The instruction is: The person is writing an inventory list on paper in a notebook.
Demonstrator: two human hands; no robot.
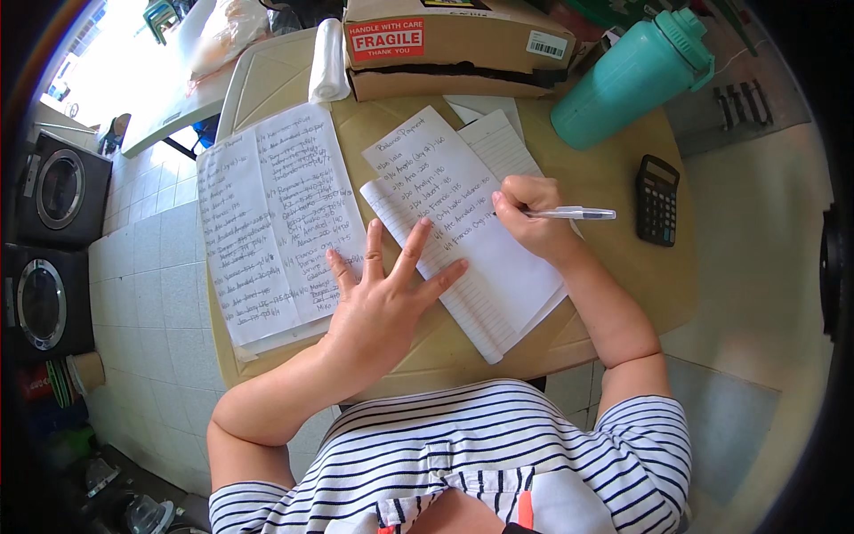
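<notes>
My right hand (534, 217) grips a clear-barrelled pen (580, 213), its tip side at the handwritten lines on a white sheet (514, 280). That sheet lies over a lined notepad (460, 300), whose ruled pages show along its left side. Fingers spread, my left hand (387, 294) rests palm down across the gap between the two papers. Its thumb and index finger touch the notepad and sheet, while the other fingers lie over the edge of a larger creased sheet (267, 294) filled with handwriting, many lines struck through. The pen's tip is hidden by my right hand.
A black calculator (657, 200) lies on the tan plastic table (627, 280) at the right. Behind the papers are a teal bottle (627, 80), a cardboard box (460, 40) with a fragile label and a white plastic roll (329, 63). Front-loading machines (57, 190) stand at the far left.
</notes>
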